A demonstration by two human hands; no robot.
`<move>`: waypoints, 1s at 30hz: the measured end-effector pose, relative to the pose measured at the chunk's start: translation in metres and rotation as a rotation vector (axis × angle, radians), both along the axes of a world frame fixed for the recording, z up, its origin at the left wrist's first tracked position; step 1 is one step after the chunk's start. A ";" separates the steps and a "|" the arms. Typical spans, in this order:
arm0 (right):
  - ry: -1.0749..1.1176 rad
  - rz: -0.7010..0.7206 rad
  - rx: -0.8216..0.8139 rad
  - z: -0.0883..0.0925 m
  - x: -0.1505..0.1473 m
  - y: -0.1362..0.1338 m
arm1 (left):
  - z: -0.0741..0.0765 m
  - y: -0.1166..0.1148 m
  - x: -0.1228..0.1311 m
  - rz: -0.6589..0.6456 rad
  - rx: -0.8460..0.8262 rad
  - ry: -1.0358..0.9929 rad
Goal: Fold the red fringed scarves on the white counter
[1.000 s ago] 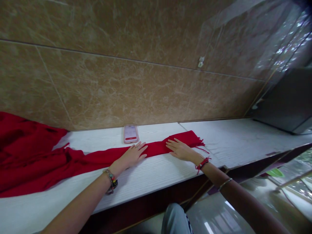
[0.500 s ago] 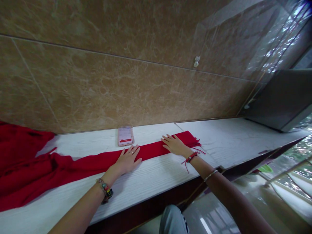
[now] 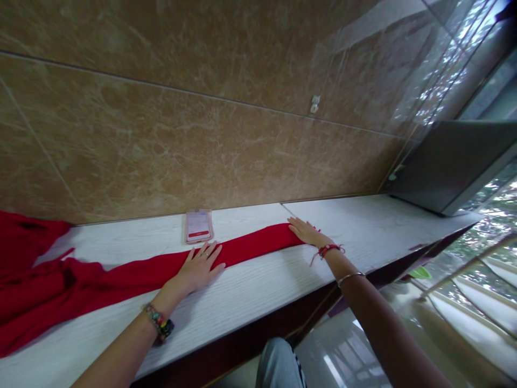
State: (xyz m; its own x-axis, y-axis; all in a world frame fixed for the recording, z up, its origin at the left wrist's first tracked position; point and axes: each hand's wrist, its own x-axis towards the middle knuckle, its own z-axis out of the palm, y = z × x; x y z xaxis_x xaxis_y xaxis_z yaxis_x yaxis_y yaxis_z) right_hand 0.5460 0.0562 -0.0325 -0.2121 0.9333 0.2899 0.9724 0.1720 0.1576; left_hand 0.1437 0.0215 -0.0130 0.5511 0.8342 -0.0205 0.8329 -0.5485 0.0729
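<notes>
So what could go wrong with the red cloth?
The phone lies just beyond the left hand; a sweep might knock it. The red cloth is rumpled at left, so a tug could crease the flatter strip. The string bracelet by the right hand has loose ends that might snag.

Wall (image 3: pixel 194 151) of brown marbled tile, straight seams, small white fitting (image 3: pixel 315 104) just above one. White wood-grain bench (image 3: pixel 355 221) along wall's foot, dark reddish front (image 3: pixel 226 353) below. Grey box-like unit (image 3: pixel 448 161) at bench's right end. Glossy floor (image 3: pixel 355 350) with bright reflections. Far right: railing (image 3: pixel 468 264), daylit foliage (image 3: pixel 498 210), perhaps through window; blurred there.
</notes>
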 end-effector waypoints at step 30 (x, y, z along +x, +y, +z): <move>-0.146 0.408 0.230 0.036 -0.037 -0.065 | 0.006 0.001 0.132 -0.355 0.416 -0.107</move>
State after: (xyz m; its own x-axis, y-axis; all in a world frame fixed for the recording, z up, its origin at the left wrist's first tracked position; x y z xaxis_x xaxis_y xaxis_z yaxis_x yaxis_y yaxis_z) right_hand 0.5088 -0.0092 0.0039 -0.6007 0.6807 0.4192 0.7980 0.4790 0.3657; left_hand 0.2758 0.0221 -0.0068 0.7810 0.5225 0.3422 0.5914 -0.7949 -0.1359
